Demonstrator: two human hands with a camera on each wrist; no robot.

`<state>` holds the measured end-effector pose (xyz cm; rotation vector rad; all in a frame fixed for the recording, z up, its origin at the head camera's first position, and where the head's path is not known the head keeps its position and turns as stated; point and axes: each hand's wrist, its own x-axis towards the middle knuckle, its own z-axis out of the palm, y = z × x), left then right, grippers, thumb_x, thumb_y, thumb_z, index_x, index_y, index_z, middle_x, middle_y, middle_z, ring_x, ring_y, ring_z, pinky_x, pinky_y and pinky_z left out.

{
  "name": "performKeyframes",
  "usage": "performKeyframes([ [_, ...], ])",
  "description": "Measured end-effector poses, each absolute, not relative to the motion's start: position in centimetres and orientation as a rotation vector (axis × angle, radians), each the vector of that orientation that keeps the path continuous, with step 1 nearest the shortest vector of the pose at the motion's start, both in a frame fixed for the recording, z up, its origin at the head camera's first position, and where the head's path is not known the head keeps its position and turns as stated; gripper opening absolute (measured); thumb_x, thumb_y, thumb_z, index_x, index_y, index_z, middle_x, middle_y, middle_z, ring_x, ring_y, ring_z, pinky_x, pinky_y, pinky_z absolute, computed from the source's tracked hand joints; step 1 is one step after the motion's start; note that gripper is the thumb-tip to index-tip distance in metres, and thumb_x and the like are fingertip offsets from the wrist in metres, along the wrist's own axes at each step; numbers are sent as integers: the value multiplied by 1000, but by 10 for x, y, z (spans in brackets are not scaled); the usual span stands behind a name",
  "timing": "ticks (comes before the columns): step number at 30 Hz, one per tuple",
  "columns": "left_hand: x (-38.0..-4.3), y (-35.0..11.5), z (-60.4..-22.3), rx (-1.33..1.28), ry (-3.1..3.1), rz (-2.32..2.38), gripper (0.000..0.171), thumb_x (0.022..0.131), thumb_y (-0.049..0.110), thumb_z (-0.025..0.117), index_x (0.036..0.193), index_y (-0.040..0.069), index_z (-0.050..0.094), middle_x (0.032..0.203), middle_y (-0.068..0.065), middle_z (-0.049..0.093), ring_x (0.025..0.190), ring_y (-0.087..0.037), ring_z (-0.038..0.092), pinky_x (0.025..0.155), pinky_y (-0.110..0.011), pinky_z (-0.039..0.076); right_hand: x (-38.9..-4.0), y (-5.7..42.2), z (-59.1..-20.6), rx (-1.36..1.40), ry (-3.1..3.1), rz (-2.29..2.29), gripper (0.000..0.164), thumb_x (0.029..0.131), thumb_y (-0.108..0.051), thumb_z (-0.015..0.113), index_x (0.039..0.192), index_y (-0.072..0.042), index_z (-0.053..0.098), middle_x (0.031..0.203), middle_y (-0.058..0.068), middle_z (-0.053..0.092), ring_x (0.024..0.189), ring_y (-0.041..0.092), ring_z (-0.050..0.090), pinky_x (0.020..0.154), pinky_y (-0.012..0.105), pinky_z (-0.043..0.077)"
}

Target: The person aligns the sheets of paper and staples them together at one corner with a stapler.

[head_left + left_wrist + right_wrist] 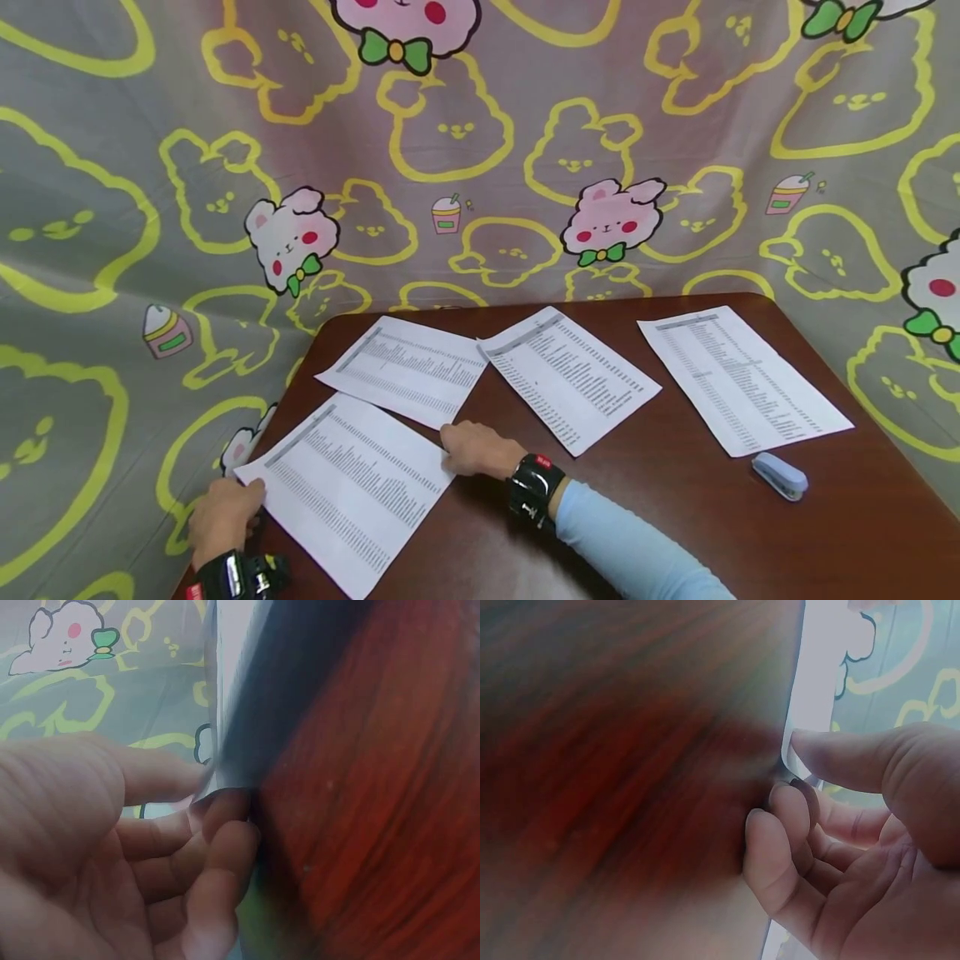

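A printed sheet of paper [352,483] lies at the front left of the table, between my two hands. My left hand [225,517] pinches its left corner; in the left wrist view the thumb lies on one side of the paper [240,690] and curled fingers [225,855] on the other. With my right hand [480,450] I pinch the sheet's right corner. The right wrist view shows the thumb against the paper [810,682], with the fingers [769,851] bent beneath it. Just behind lies a second printed sheet [412,362], its near corner close to my right hand.
Two more printed sheets stand apart: one sheet [570,375] at the middle back and another sheet [742,379] at the right. A light blue stapler [780,477] sits near the right sheet's front edge. Behind the brown table [660,517] hangs a patterned cloth [517,150].
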<state>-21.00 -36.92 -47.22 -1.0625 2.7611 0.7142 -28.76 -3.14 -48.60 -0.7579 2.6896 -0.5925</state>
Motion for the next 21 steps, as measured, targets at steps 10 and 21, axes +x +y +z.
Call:
performKeyframes([
  [10, -210, -372, -471, -1000, 2784, 714, 31, 89, 18, 42, 72, -4, 55, 61, -14, 60, 55, -25, 57, 50, -36, 43, -290, -29, -482, -717, 2605, -658, 11, 87, -13, 67, 84, -14, 57, 71, 0, 56, 53, 16, 55, 46, 27, 44],
  [21, -204, -377, -464, -934, 2785, 772, 33, 89, 19, 38, 73, -1, 59, 64, -13, 63, 58, -25, 60, 52, -35, 43, -291, -28, -482, -784, 2589, -610, 15, 87, -16, 67, 76, -17, 57, 64, -4, 52, 49, 11, 49, 46, 24, 36],
])
